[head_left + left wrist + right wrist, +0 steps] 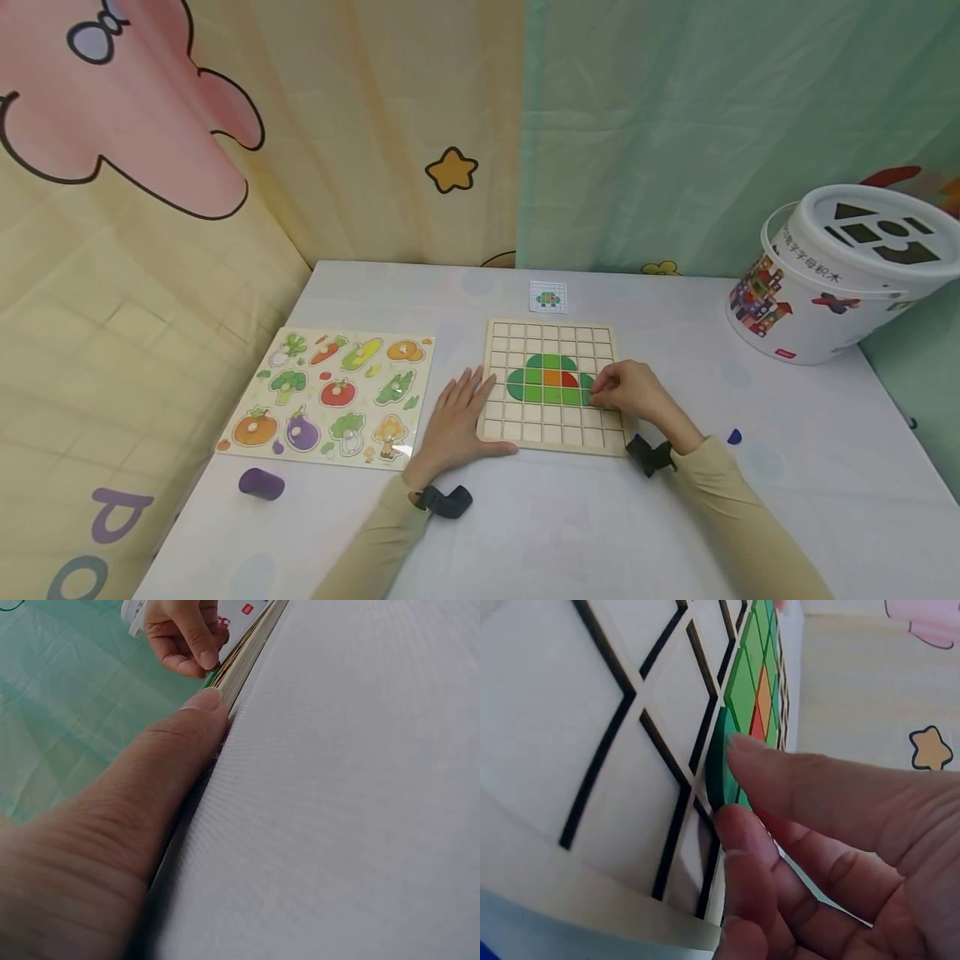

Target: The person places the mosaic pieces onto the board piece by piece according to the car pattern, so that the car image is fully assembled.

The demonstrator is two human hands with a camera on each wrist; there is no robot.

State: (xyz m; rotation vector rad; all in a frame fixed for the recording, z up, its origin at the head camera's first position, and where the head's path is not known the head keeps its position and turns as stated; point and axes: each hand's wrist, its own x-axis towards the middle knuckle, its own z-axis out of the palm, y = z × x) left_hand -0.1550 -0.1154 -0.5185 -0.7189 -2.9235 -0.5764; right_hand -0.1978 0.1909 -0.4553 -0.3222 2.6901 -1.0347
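Note:
A wooden grid board (pixel 517 429) lies on the table, bearing a pattern of green, orange and red tiles (pixel 542 392). My right hand (pixel 633 390) is over the board's right side. Between thumb and fingertips it pinches a dark green tile with a curved edge (pixel 718 761), tilted against the grid at the pattern's right end. My left hand (pixel 453 425) rests at the board's left edge with fingers spread; its thumb (pixel 169 754) touches the front edge. Behind the board lies a small card (pixel 548 297) printed with a similar coloured pattern.
A vegetable peg puzzle (pixel 307 386) lies to the left, with a purple cylinder (pixel 262 483) in front of it. One small blue piece (pixel 734 437) sits right of the board. At the back right stands a white bucket (pixel 847 283) with shaped holes in its lid.

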